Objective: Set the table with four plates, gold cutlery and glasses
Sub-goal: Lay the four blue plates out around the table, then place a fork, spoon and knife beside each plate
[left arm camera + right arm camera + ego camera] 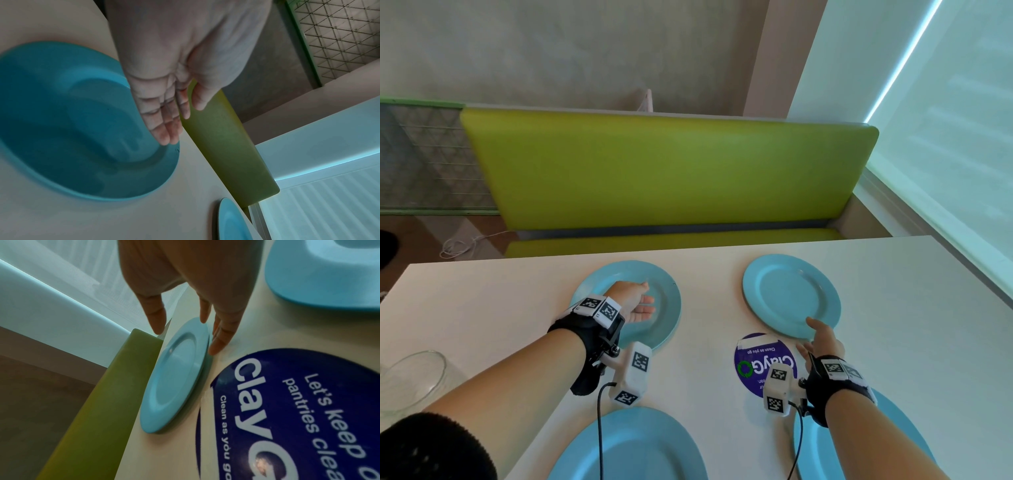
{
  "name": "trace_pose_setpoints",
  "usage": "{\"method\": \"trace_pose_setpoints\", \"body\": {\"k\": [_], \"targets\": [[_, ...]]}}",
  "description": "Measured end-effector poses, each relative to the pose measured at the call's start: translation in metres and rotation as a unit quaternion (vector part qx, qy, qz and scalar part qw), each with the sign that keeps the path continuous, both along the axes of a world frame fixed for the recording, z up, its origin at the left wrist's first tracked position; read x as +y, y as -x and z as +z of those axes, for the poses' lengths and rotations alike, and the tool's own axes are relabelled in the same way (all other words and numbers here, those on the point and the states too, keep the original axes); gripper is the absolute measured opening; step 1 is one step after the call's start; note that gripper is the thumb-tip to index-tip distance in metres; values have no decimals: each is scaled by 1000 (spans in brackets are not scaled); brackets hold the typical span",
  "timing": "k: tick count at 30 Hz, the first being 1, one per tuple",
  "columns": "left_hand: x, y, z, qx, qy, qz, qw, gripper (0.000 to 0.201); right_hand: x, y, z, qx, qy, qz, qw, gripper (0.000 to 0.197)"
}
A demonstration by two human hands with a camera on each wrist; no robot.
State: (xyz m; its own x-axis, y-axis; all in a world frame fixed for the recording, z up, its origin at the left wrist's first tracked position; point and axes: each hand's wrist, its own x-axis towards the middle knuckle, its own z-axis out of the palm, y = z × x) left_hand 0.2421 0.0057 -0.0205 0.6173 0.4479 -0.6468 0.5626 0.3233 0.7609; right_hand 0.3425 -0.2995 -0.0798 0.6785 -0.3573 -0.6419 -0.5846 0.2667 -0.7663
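Four round light-blue plates are seen on the white rectangular table in the head view: the far-left plate and the far-right plate in the middle of the frame, the near-left plate and the near-right plate along the bottom edge. The left hand is held over the far-left plate with its fingers straight and together, nothing being gripped; whether the plate is touched cannot be told. The right hand is spread open at the near rim of the far-right plate, the thumb above the rim and the fingertips down at the plate's edge by the tabletop. A round dark-blue sticker with white lettering is stuck to the table between the four plates, just beside the right hand. A clear glass bowl is partly seen at the lower left edge of the frame. A lime-green padded bench fills the middle of the frame beyond the table.
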Motion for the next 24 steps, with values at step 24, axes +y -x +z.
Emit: {"method": "trace_pose_setpoints", "body": {"k": [24], "targets": [[38,237,3,-28,-40,-234,971,10,109,288,30,-10,-12,109,994,15]]}}
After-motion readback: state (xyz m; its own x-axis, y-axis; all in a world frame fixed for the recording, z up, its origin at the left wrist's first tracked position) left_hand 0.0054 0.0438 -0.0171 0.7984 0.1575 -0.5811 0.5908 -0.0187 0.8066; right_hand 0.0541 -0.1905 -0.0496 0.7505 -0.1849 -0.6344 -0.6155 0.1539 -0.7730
